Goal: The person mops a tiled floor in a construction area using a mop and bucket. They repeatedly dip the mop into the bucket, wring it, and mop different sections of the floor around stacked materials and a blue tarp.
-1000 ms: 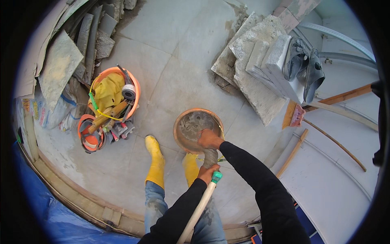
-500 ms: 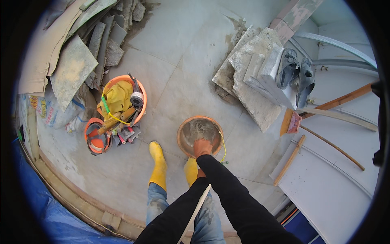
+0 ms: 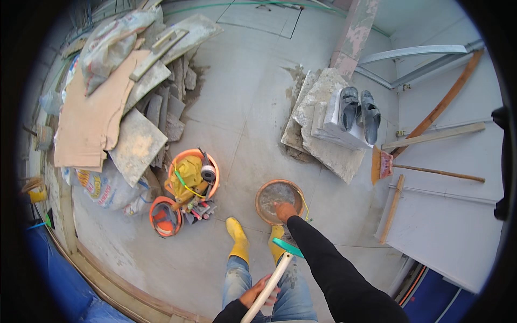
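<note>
An orange-rimmed bucket (image 3: 259, 189) with a wet grey mix in it stands on the floor just beyond my boots. My right hand (image 3: 283, 211) reaches over its near rim, fingertips at the mix; how its fingers are bent is hard to make out. A yellow cord hangs at the bucket's right side. Nearer to me, my left hand (image 3: 253, 291) is closed round the pale handle of a long-handled brush (image 3: 277, 273). The brush's teal head (image 3: 287, 247) is up by my right forearm, with greyish bristles beyond it.
Left of my yellow boots (image 3: 237, 237) stand an orange tub (image 3: 216, 169) of gloves and tools and an orange helmet (image 3: 165, 216). Broken slabs (image 3: 137, 145), cardboard and sacks pile up at far left. Black sandals (image 3: 349, 105) rest on stacked slabs at right, near a broom (image 3: 384, 164).
My left hand has drawn back from beside the bucket to the brush handle, and the brush's teal head has come into view. My right hand stays at the bucket. The view has tilted up.
</note>
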{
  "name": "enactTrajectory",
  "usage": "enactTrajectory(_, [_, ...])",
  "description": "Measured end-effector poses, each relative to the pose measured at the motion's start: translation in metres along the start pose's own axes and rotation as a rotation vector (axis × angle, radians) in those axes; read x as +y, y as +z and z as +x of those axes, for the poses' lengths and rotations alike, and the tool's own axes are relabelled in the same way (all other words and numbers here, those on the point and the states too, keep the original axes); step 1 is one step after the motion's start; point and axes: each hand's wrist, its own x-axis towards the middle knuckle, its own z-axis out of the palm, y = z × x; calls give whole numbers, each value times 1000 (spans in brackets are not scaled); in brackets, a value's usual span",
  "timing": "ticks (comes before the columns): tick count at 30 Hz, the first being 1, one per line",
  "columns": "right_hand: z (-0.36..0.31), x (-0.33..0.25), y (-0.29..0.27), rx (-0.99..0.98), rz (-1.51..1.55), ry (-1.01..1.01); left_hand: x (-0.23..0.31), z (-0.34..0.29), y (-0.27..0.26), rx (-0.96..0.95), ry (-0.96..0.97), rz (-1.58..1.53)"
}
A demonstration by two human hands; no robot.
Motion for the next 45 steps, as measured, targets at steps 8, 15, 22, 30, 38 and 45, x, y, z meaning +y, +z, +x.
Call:
enactTrajectory(8, [-95, -16, -52, 456, 728, 56, 40, -143, 40, 220, 86, 504])
enactTrajectory(15, [-289, 38, -17, 453, 581, 321, 74, -144, 46, 260, 144, 848])
enactTrajectory(22, [-490, 150, 119, 328, 534, 439, 80, -122, 42, 276, 31, 937])
enactTrajectory(30, [-690, 202, 392, 37, 332, 329, -10, -47, 89, 188, -193, 1317])
enactTrajectory(38, [-750, 175, 549, 47, 772, 666, -133, 62, 152, 97, -338, 1717])
enactTrajectory(45, [-743, 257, 431, 719, 2097, 1104, -220, 113, 238, 140, -525, 1517])
